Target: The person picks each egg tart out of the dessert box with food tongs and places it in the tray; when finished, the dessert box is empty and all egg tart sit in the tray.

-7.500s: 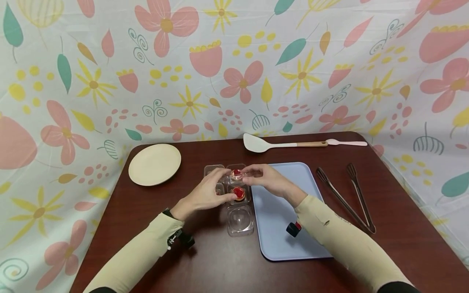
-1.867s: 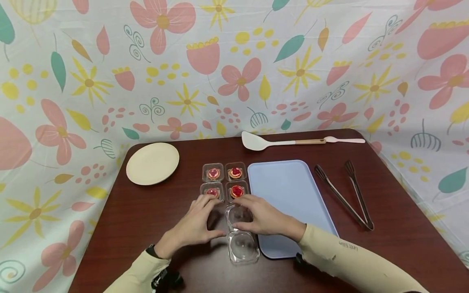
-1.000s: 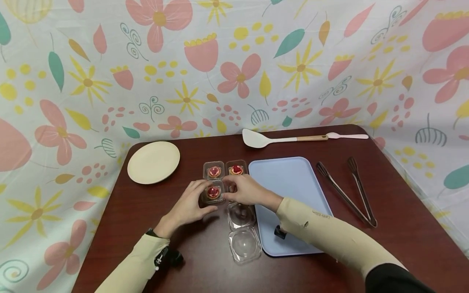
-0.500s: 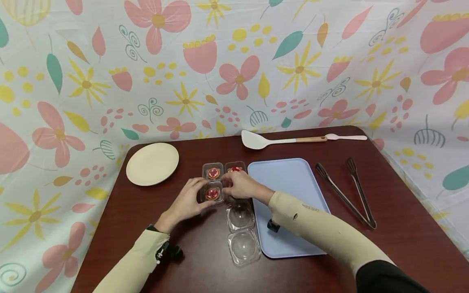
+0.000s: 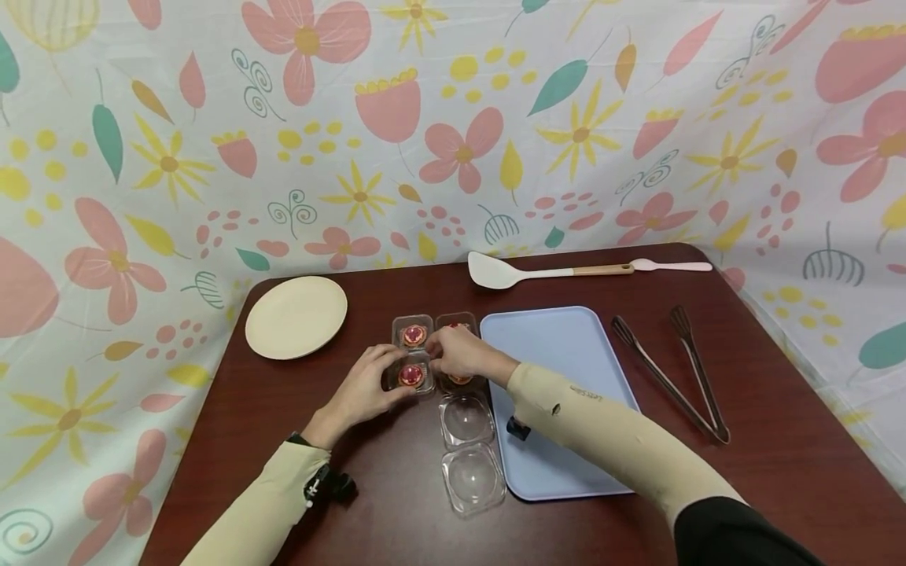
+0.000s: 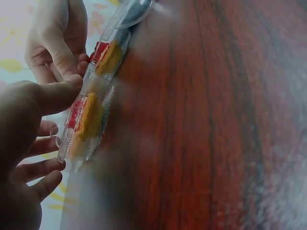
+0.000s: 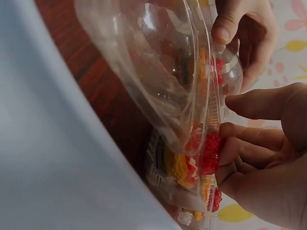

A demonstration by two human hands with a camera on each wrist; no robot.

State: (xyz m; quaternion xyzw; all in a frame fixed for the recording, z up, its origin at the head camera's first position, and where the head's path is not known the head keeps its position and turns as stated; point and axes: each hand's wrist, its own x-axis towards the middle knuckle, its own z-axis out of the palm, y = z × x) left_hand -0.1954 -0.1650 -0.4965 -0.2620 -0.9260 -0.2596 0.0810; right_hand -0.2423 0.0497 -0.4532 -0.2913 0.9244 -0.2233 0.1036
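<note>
Clear plastic boxes, each with a red-topped tart, stand close together at mid-table. My left hand (image 5: 359,391) grips the near-left box (image 5: 412,373) between thumb and fingers at its left side. A clear domed lid (image 7: 234,72) covers that box. My right hand (image 5: 465,351) reaches over the right-hand boxes, and its curled thumb and forefinger pinch the right edge of this lid. Behind sits the far-left box with a tart (image 5: 414,336). My right hand partly hides the far-right tart (image 5: 460,323) and the near-right tart (image 5: 460,380).
Two clear lids (image 5: 466,419) lie in front of the boxes. A blue tray (image 5: 559,338) is right of them, with metal tongs (image 5: 668,377) beyond. At the back lie a white spatula (image 5: 495,272) and a small pink-handled utensil (image 5: 672,266). A cream plate (image 5: 297,317) stands at the back left.
Two lids now lie at the front, against one seen earlier. My right hand has left the nearer lids and moved up and left to the near-left box; my left hand has closed in on it.
</note>
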